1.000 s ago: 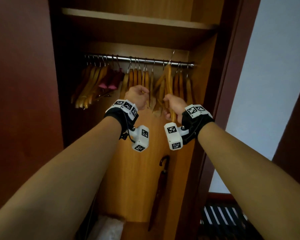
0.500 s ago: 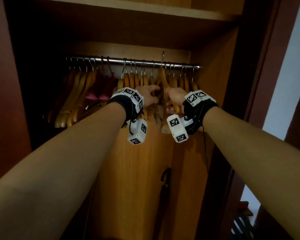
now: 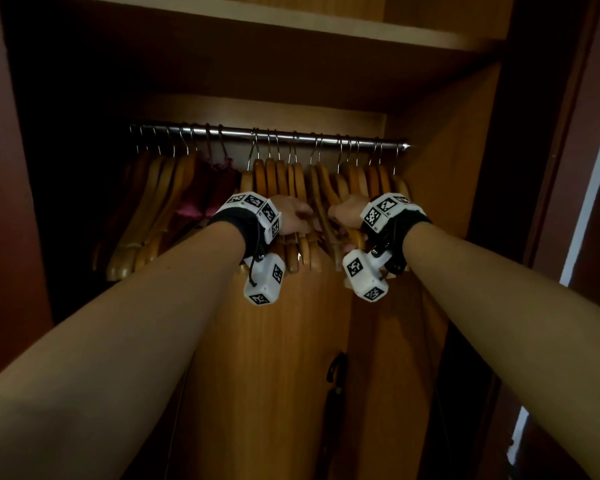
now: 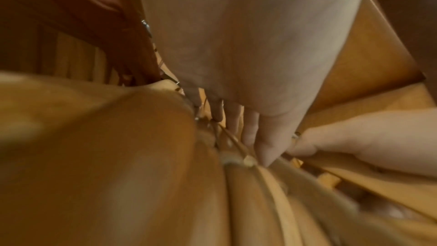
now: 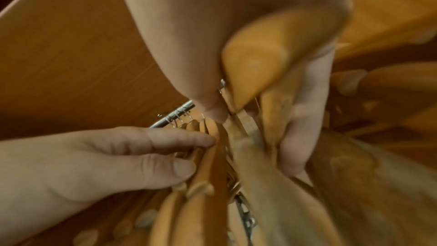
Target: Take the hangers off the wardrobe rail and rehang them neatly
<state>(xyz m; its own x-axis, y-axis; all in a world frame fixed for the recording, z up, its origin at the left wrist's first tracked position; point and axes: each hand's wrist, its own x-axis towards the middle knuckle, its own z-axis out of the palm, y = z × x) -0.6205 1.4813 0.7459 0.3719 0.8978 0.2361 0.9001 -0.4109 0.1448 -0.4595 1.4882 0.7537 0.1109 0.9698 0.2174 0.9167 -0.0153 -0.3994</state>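
Note:
A chrome rail (image 3: pixel 271 135) carries several wooden hangers (image 3: pixel 278 178). My right hand (image 3: pixel 342 216) grips one tilted wooden hanger (image 3: pixel 324 216) in the middle of the row; in the right wrist view the thumb and fingers of that hand (image 5: pixel 248 119) wrap its wooden arm (image 5: pixel 267 57). My left hand (image 3: pixel 298 220) is just left of it, its straight fingers (image 4: pixel 248 134) touching the neighbouring hangers. The right wrist view shows the left hand's index and thumb (image 5: pixel 191 153) pressing on the side of the bunch. The tilted hanger's hook sits at rail level.
Dark pink padded hangers (image 3: pixel 205 188) hang left of centre, with more wooden ones (image 3: pixel 146 216) beyond. A shelf (image 3: pixel 257 15) runs above the rail. The wardrobe's side panel (image 3: pixel 440 150) stands close on the right. A folded umbrella (image 3: pixel 333 393) hangs below.
The hanger whose hook stood above the rail has come down to rail level. Both hands have moved closer together, and the head view has come nearer to the rail.

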